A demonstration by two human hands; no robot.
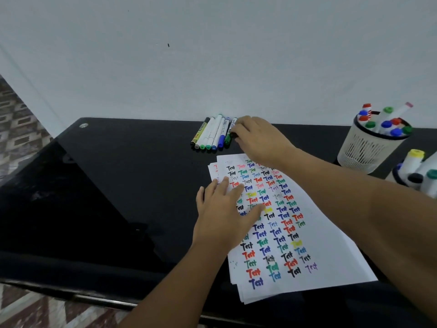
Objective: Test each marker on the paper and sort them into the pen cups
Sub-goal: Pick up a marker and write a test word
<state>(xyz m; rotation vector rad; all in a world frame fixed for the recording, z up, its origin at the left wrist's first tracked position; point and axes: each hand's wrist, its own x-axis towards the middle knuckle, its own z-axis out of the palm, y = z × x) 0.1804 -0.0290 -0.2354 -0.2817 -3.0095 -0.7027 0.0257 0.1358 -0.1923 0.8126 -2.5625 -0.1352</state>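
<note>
From the head camera, the right hand (257,138) is reaching to the far edge of the black desk (118,176), its fingers curling down over the right end of a row of markers (212,133). Its grip is closing round a marker with a black cap (233,130), the fingertips pinching the cap end while the barrel is lying against its neighbours. The left hand (222,209) is lying flat with fingers straight and spread, its grip released, pressing on the upper left part of the paper (319,256).

The paper is a small stack of white sheets lying in the middle of the desk, covered in rows of the word "Test" in black, red, blue, green and yellow. The row is sitting just beyond the stack, against the white wall (212,55); about seven markers are showing there, side by side and touching.

Two pen cups are standing at the right: a white mesh cup (364,150) bristling with red, blue and green caps, and a nearer cup (399,177), cut by the frame edge, holding yellow-, black- and green-capped markers.
</note>
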